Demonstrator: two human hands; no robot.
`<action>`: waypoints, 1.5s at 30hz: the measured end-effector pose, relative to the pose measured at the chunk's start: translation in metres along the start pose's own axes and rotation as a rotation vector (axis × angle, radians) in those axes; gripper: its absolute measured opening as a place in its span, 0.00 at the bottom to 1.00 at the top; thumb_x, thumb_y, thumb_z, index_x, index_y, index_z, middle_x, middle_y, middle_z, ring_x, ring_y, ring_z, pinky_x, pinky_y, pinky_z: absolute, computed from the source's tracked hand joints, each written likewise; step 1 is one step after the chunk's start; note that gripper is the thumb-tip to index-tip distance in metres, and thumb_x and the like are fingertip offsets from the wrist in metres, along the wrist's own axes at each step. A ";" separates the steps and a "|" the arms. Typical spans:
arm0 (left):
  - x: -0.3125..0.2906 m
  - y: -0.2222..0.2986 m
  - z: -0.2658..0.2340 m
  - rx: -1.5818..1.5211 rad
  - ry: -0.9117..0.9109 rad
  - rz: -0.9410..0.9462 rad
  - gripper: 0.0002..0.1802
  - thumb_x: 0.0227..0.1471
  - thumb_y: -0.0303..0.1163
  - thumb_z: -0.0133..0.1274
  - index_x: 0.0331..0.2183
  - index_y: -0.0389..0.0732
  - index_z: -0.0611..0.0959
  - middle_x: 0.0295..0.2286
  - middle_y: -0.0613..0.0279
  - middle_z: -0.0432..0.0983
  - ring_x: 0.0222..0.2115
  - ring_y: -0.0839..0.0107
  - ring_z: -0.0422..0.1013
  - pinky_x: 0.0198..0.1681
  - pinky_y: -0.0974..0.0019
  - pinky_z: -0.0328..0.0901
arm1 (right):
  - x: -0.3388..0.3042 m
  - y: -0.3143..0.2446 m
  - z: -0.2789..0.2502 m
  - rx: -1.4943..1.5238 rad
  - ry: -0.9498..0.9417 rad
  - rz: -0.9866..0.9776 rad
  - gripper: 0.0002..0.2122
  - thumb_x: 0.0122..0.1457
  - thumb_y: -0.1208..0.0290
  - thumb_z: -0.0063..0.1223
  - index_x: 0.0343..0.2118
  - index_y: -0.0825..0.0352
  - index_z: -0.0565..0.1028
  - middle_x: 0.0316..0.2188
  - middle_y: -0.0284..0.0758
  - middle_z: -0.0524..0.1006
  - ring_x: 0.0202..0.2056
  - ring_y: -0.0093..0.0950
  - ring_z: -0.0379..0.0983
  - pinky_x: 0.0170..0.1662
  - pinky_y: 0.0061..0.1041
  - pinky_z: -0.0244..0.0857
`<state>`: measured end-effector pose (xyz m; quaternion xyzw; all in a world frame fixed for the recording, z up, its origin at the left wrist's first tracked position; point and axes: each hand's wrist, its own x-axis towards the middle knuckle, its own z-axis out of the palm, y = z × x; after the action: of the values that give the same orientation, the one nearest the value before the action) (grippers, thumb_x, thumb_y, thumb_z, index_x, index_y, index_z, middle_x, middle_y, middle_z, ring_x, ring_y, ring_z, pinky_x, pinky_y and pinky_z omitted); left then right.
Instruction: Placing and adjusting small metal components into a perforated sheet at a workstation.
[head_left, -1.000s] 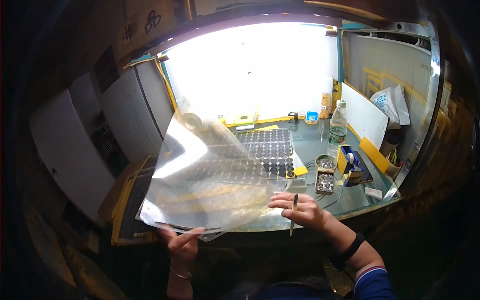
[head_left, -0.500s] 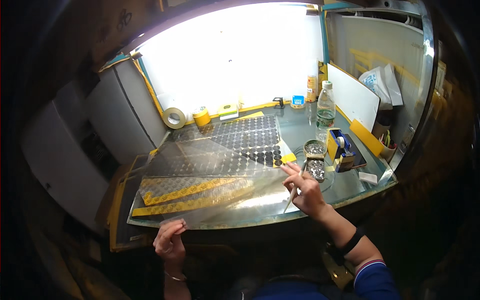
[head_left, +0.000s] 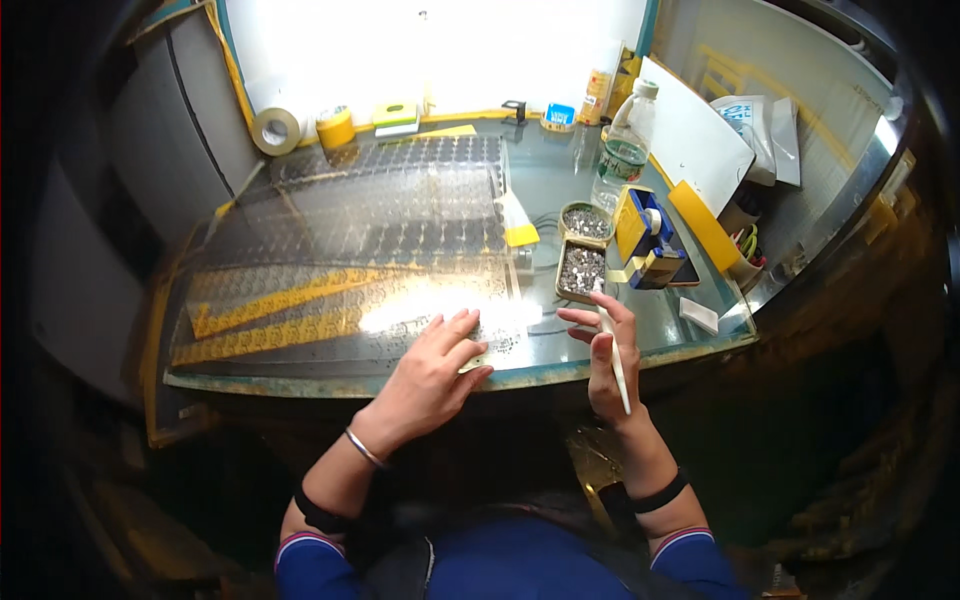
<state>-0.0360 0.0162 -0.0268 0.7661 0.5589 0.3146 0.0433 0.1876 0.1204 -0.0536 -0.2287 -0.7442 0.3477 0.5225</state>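
Observation:
My left hand [head_left: 425, 375] rests with its fingers spread on the near edge of a clear plastic sheet [head_left: 390, 290]. Beneath that sheet show rows of round dark discs [head_left: 420, 180] and yellow-edged strips [head_left: 270, 315]. Glare hides part of its surface. Between the fingers of my right hand [head_left: 608, 385] is a slim white stick [head_left: 617, 362], like a pen or brush. The stick's upper end comes close to the near edge of a square tin [head_left: 583, 268] filled with small silvery and dark bits. A round tin [head_left: 586, 222] of similar bits stands just behind it.
Right of the tins are a blue-and-yellow tape dispenser [head_left: 648, 240], a plastic bottle [head_left: 626, 145] and a small white block [head_left: 698, 315]. Tape rolls [head_left: 276, 131] line the back left of the glass table [head_left: 545, 180]. A bright panel [head_left: 430, 60] rises behind.
The clear sheet, lifted at its near side before, now lies down over the discs. My left hand has moved right onto it and opened. My right hand keeps the stick and has let go of the sheet.

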 end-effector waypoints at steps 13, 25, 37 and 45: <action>-0.022 0.018 0.009 0.082 0.110 0.091 0.25 0.41 0.28 0.64 0.44 0.36 0.79 0.44 0.53 0.72 0.45 0.57 0.69 0.48 0.56 0.64 | -0.002 -0.014 0.004 -0.170 -0.089 -0.204 0.09 0.52 0.79 0.55 0.37 0.71 0.78 0.31 0.43 0.79 0.34 0.39 0.77 0.40 0.32 0.69; -0.023 0.016 0.021 0.220 0.109 0.111 0.32 0.37 0.30 0.65 0.48 0.37 0.78 0.44 0.56 0.70 0.46 0.59 0.67 0.50 0.57 0.64 | -0.008 -0.018 0.003 -0.233 -0.216 -0.232 0.09 0.42 0.81 0.66 0.29 0.64 0.80 0.31 0.35 0.82 0.36 0.33 0.79 0.46 0.34 0.71; -0.019 0.014 0.019 0.183 0.104 0.108 0.27 0.41 0.30 0.63 0.46 0.35 0.78 0.49 0.54 0.72 0.51 0.59 0.68 0.56 0.56 0.63 | -0.008 -0.020 0.007 -0.210 -0.193 -0.168 0.09 0.42 0.81 0.65 0.28 0.64 0.80 0.31 0.35 0.82 0.35 0.32 0.80 0.47 0.36 0.70; -0.002 0.014 0.010 0.066 0.064 0.108 0.21 0.37 0.31 0.67 0.36 0.34 0.80 0.47 0.51 0.75 0.50 0.55 0.71 0.54 0.53 0.65 | -0.010 -0.016 0.008 -0.246 -0.199 -0.222 0.09 0.41 0.81 0.65 0.27 0.63 0.80 0.31 0.34 0.82 0.35 0.32 0.79 0.48 0.38 0.70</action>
<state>-0.0192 0.0119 -0.0294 0.7856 0.5279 0.3222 -0.0168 0.1838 0.1002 -0.0495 -0.1718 -0.8498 0.2153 0.4495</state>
